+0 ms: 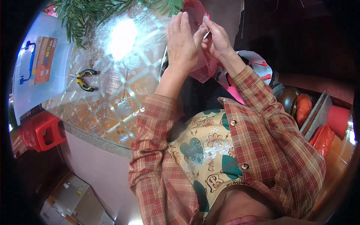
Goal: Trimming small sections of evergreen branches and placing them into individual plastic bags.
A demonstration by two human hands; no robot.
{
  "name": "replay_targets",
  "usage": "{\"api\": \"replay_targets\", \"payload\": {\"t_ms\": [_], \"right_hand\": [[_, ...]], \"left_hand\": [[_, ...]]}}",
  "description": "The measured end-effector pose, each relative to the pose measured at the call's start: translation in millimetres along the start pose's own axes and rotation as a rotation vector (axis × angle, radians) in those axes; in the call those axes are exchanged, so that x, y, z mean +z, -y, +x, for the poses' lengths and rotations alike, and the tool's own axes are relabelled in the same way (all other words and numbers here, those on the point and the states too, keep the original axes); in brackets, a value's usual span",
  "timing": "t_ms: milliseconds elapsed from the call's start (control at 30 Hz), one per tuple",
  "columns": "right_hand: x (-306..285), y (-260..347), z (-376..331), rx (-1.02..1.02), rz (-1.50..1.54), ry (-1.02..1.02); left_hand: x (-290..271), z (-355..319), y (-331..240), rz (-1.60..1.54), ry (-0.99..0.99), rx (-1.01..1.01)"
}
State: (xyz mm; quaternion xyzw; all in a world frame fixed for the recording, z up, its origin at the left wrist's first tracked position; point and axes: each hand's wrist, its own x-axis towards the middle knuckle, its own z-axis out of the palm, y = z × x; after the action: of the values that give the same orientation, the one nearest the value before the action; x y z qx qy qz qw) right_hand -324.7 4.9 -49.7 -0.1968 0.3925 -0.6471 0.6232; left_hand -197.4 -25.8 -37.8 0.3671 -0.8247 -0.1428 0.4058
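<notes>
My left hand (182, 43) is raised at the table's right edge, its fingers stretched out side by side and the thumb apart, pointing toward my right hand. My right hand (218, 40) is closed in a pinch close to the left thumb. A strip of thin red see-through material (195, 13) shows beyond the hands and runs into the right fingertips. More of it (204, 69) hangs below, between my wrists. Whether it is a bag or a ribbon I cannot tell. The left palm and the exact pinch point are partly hidden.
Green artificial pine branches (112, 13) lie across the table's far side. Yellow-and-black pliers (86, 80) rest on the patterned clear tablecloth (122, 107), left of my left forearm. A translucent plastic bin (45, 90) stands further left, above a red stool (48, 131). A white, red and pink bag (258, 67) is beside my right forearm.
</notes>
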Motion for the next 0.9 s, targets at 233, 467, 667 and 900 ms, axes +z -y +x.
{"api": "replay_targets", "payload": {"t_ms": [233,467,667,900], "right_hand": [[-3.8,16.4,-6.0,-0.075,-0.338,0.0],[-12.3,1.0,5.8,-0.297,-0.331,-0.036],[-14.4,8.0,3.2,-0.308,-0.515,-0.024],[-7.8,24.3,-5.3,-0.241,-0.504,-0.05]], "left_hand": [[-0.6,-3.5,1.0,0.068,0.035,0.057],[8.4,-19.4,-9.3,-0.036,0.108,0.076],[-6.4,-20.2,-18.0,-0.176,0.122,-0.014],[-66.1,-6.5,-10.4,-0.337,-0.15,-0.14]]}}
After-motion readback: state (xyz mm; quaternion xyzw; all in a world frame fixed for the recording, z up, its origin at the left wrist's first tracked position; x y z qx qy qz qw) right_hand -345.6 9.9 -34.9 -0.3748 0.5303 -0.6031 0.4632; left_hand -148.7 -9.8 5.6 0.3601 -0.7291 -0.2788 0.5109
